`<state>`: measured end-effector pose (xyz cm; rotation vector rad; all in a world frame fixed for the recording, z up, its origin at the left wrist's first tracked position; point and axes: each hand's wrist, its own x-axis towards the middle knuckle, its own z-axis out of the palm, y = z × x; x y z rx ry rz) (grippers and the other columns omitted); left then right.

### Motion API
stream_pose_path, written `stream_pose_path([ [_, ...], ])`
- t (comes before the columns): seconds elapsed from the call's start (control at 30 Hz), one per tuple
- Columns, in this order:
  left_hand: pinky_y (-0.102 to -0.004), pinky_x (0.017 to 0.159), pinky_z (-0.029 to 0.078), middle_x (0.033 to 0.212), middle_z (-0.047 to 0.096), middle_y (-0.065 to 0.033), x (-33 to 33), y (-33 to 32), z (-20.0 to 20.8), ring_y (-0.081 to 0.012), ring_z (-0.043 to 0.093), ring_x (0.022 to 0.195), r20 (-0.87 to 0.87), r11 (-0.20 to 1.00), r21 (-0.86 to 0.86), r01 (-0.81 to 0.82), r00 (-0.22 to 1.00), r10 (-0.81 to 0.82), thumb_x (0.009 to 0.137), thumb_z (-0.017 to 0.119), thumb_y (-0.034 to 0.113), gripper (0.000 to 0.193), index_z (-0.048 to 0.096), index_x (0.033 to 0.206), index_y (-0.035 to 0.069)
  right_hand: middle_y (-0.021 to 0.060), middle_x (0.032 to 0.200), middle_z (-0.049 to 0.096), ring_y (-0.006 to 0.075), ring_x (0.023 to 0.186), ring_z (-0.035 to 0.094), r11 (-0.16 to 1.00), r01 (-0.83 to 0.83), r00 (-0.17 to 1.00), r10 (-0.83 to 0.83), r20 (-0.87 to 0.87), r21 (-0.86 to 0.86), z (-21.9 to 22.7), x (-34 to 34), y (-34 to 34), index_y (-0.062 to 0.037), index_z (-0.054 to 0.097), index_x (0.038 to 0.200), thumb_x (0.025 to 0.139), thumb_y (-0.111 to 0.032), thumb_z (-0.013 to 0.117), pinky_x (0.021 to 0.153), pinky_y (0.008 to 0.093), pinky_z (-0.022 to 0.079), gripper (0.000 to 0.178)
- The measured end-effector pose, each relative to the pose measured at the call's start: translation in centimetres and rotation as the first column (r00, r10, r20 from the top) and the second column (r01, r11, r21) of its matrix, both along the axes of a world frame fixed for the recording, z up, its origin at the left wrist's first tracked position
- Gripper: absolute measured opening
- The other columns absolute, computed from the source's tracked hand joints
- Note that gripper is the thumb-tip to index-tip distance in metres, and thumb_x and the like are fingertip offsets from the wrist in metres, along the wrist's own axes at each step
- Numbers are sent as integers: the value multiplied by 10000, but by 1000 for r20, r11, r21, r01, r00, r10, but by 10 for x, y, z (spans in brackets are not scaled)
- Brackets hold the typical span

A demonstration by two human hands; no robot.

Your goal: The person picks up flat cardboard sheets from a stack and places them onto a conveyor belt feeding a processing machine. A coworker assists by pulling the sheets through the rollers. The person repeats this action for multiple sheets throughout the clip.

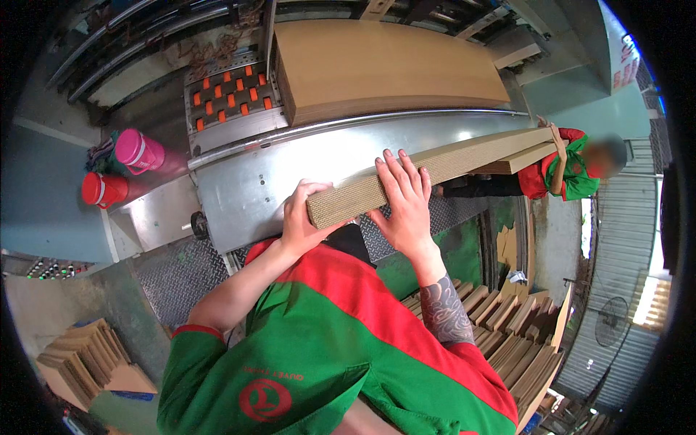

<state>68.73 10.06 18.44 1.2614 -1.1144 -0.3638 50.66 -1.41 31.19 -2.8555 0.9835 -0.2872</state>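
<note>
Brown cardboard made up the stack [348,199], seemingly picked up but not yet set down, slanting along the surface's [235,192] near edge; a pile [391,61] lay beyond the far edge. The left hand [296,221] gripped the stack's left end, the right hand [402,203] clasped it just rightward, a co-worker's hand [558,141] met its far end.

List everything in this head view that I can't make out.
All in the head view:
Cardboard bundle: underside hidden by its own bulk; layers too fine to count.
Right grip: palm hidden behind the back of the hand.
Co-worker: face blurred.
Small items at the left: too small to identify.
Machinery: cut off by the upper edge.
</note>
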Motion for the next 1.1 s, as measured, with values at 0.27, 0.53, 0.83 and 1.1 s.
stream_pose_path([
  [0.27, -417, 977, 572, 1212, 676, -160, -1, 0, -2, -297, 689, 1131, -36, 999, -13, 42, 998, -42, 670, 1033, 78, 755, 543, 1243, 47, 84, 1714, 422, 337, 1624, 321, 1000, -20, 999, 19, 37, 7, -1, -3, 1, -128, 537, 1510, 783, -257, 892, 1289, 622, 223, 820],
  [0.53, -422, 923, 592, 1179, 688, -157, 2, -3, 1, -332, 720, 1078, 25, 999, -49, 19, 1000, -17, 676, 1042, 143, 745, 556, 1233, 46, 72, 1711, 432, 332, 1622, 327, 1000, -8, 999, 7, 41, 15, 0, -4, 1, -158, 502, 1583, 787, -272, 890, 1289, 617, 223, 893],
  [0.83, -421, 941, 588, 1204, 688, -163, 2, -4, 7, -329, 715, 1106, 37, 1000, -7, 19, 999, -19, 691, 1031, 108, 738, 546, 1243, 47, 63, 1702, 450, 318, 1608, 358, 1000, -21, 997, 20, 73, 4, 3, -1, -6, -190, 479, 1630, 802, -258, 869, 1288, 608, 236, 918],
  [1.1, -417, 1045, 533, 1296, 651, -174, 2, -9, -3, -284, 657, 1205, -38, 998, 4, 67, 997, -67, 741, 983, 34, 706, 530, 1282, 38, 81, 1730, 399, 330, 1625, 324, 999, -26, 997, 29, 67, -40, 9, 2, -14, -203, 449, 1653, 832, -311, 859, 1295, 630, 193, 925],
])
